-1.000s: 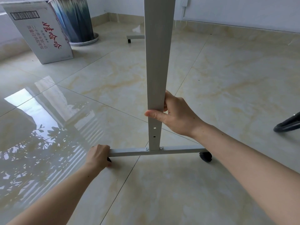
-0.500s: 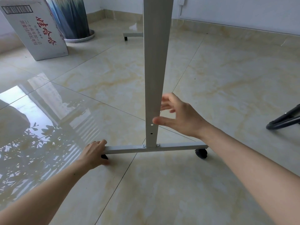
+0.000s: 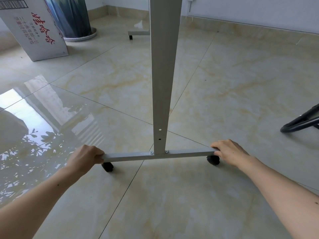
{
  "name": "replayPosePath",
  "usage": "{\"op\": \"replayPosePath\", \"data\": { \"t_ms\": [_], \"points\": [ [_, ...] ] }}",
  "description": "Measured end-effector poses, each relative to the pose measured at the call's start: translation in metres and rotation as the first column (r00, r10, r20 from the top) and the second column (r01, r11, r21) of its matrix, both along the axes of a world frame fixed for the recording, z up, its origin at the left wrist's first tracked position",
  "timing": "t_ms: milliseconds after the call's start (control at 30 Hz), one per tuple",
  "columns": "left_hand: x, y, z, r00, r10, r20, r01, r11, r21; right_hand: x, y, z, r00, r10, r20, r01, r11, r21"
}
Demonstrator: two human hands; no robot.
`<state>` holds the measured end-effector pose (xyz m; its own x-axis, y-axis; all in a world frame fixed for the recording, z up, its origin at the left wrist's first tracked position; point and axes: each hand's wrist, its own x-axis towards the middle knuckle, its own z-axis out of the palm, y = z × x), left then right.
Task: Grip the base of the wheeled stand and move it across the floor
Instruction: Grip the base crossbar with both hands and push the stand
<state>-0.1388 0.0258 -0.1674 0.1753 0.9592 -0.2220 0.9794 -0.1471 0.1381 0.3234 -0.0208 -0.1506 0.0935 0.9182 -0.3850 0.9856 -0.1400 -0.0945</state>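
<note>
A grey metal wheeled stand rises in front of me, its tall upright post bolted to a horizontal base bar low over the tiled floor. Black casters sit under the bar's left end and right end. My left hand is closed around the left end of the base bar. My right hand is wrapped over the right end, just above its caster. A second base foot of the stand shows far behind the post.
A white cardboard box with red print stands at the back left, beside a dark tall vase on a tray. A black curved chair leg reaches in from the right edge. A white wall with a skirting runs along the back.
My right hand let go of the upright post and dropped down to grip the right end of the base bar. My left hand stayed on the left end.
</note>
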Motion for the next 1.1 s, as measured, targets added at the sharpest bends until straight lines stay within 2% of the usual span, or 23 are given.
{"op": "replayPosePath", "data": {
  "t_ms": [233,500,1100],
  "points": [
    [-0.01,-0.011,0.005,0.998,-0.054,-0.018,0.054,0.998,-0.045,-0.002,-0.009,0.006,0.996,0.087,0.0,-0.087,0.994,-0.066],
    [-0.008,-0.012,0.006,0.999,-0.043,0.002,0.043,0.999,-0.025,-0.004,-0.008,0.007,0.989,0.139,0.055,-0.136,0.989,-0.056],
    [-0.003,0.002,0.0,0.999,-0.032,-0.029,0.032,0.999,0.008,-0.002,0.001,0.001,0.999,0.045,0.031,-0.045,0.999,-0.008]
  ]
}}
